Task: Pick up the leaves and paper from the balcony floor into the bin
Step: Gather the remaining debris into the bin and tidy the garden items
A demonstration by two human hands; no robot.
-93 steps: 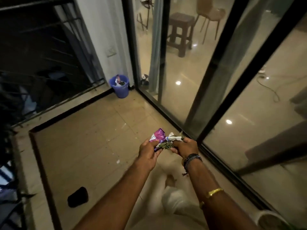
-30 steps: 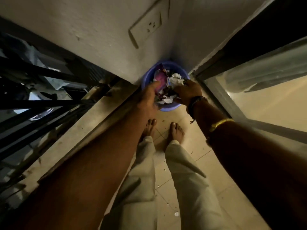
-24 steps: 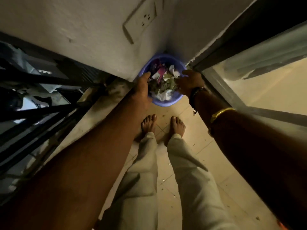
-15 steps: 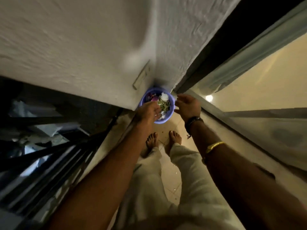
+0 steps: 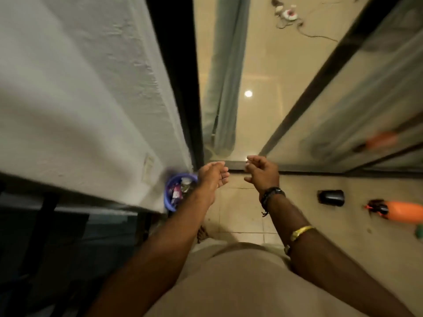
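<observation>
Floor (image 5: 238, 216): bin (image 5: 168, 201), cup (image 5: 331, 197), orange bottle (image 5: 405, 212)

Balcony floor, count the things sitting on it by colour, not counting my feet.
Blue: 1, the bin
Black: 1, a cup, it seems
Orange: 1, a bottle
Green: 1, an object cut off at the edge
Total: 4

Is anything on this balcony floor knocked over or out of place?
A black cup lies tipped on its side on the tiles, and an orange container lies flat beside it.
</observation>
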